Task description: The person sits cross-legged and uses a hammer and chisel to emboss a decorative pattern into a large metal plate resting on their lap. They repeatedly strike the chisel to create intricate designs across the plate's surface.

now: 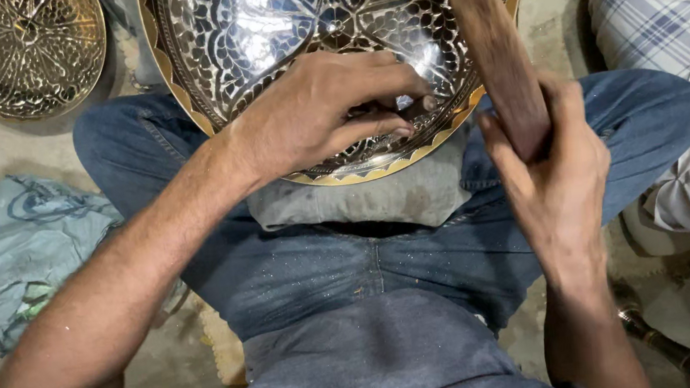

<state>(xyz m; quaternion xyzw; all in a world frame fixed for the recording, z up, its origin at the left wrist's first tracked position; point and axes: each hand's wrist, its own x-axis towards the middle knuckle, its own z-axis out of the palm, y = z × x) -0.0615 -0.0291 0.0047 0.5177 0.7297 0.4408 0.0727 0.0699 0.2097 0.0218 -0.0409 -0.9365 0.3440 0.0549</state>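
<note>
A large engraved metal plate [264, 26] with a leaf pattern and a golden scalloped rim rests on my lap, over a grey cushion [379, 199]. My left hand [313, 109] lies on the plate's near edge, its fingers pinched on a small metal chisel [408, 103] that touches the surface. My right hand [551, 176] grips a brown wooden block [499, 47] raised upright above the plate's right rim, a little right of the chisel.
A second engraved round plate [16, 52] lies on the concrete floor at the upper left. A crumpled pale-blue cloth [17, 248] sits left of my knee. Another person in checked cloth [661, 8] sits at the right.
</note>
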